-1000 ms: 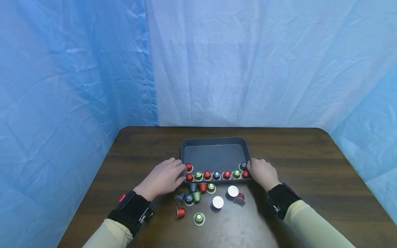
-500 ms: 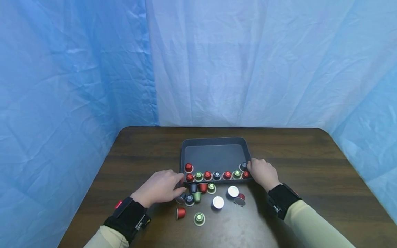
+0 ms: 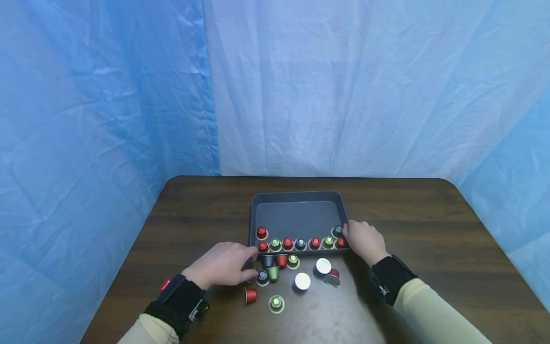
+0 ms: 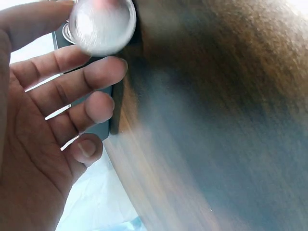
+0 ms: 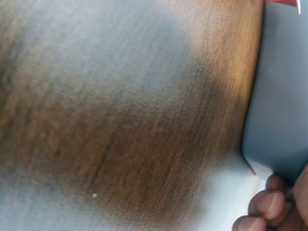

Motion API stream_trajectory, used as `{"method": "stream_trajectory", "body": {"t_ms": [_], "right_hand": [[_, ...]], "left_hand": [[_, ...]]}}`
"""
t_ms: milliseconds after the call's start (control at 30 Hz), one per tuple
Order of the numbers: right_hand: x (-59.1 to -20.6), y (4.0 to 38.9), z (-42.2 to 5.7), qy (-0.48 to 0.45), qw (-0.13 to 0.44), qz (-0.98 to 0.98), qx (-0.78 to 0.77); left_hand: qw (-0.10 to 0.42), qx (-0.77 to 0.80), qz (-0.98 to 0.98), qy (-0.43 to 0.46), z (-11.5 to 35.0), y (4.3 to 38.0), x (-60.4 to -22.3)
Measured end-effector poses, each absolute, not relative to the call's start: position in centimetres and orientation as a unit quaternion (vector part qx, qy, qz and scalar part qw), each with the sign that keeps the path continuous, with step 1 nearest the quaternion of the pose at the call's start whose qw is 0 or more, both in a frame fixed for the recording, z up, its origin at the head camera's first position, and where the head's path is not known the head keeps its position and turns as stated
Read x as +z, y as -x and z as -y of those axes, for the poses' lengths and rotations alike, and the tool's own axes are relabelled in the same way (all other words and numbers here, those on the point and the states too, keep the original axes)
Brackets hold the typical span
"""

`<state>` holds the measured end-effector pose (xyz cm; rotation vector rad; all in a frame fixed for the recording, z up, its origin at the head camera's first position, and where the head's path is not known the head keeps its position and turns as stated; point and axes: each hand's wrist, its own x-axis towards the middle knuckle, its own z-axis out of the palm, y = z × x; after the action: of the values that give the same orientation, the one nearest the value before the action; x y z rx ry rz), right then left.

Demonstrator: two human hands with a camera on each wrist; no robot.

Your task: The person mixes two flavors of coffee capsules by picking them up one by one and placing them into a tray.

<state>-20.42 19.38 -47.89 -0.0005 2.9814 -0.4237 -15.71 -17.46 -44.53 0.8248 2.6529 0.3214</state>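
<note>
My left hand (image 3: 224, 265) is low at the tray's near left corner, thumb and index finger pinching a coffee capsule (image 4: 105, 29). That capsule's silver foil lid faces the left wrist camera; in the head view the hand mostly hides it. My right hand (image 3: 365, 240) grips the right rim of the dark baking tray (image 3: 296, 210), fingers curled at the edge. Along the tray's near side stands a row of red, green and dark blue capsules, including a green capsule (image 3: 275, 244). A red capsule (image 3: 261, 232) and a dark blue capsule (image 3: 337, 231) stand behind the row's ends.
Loose capsules lie before the tray: a dark blue capsule (image 3: 262, 278), a red capsule (image 3: 250, 295), a green capsule (image 3: 276, 304) and several more. Two, including a white-looking capsule (image 3: 302, 281), show pale round tops. Blue sheets (image 3: 301, 95) hang behind the wooden table (image 3: 408, 215).
My left hand has drawn back from the tray's left edge toward me and closed its fingertips on the loose dark blue capsule there. The right hand has stayed at the rim.
</note>
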Motion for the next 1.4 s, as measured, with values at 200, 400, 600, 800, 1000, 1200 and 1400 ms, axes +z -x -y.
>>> {"method": "stream_trajectory", "body": {"t_ms": [200,400,600,800,1000,1200,1400], "right_hand": [[-47.86,20.44,-19.37,0.002,0.061,-0.989,-0.137],[-47.78,20.39,-19.27,0.001,0.058,-0.989,-0.135],[-47.64,20.31,-19.20,0.003,0.057,-0.989,-0.136],[-47.54,20.24,-19.21,0.001,0.062,-0.988,-0.141],[-47.53,20.23,-19.20,0.001,0.063,-0.988,-0.144],[-47.54,20.22,-19.15,-0.003,0.067,-0.987,-0.147],[-47.53,20.22,-19.13,-0.008,0.077,-0.986,-0.147]], "left_hand": [[0.179,0.110,-0.928,-0.306,17.58,15.73,-44.58],[0.178,0.103,-0.925,-0.318,17.59,15.79,-44.51],[0.180,0.087,-0.927,-0.318,17.57,15.68,-44.51],[0.174,0.068,-0.927,-0.325,17.65,15.63,-44.62],[0.178,0.064,-0.926,-0.326,17.70,15.67,-44.75],[0.174,0.073,-0.926,-0.327,17.78,15.61,-44.75],[0.166,0.101,-0.923,-0.331,17.81,15.66,-44.56]]}}
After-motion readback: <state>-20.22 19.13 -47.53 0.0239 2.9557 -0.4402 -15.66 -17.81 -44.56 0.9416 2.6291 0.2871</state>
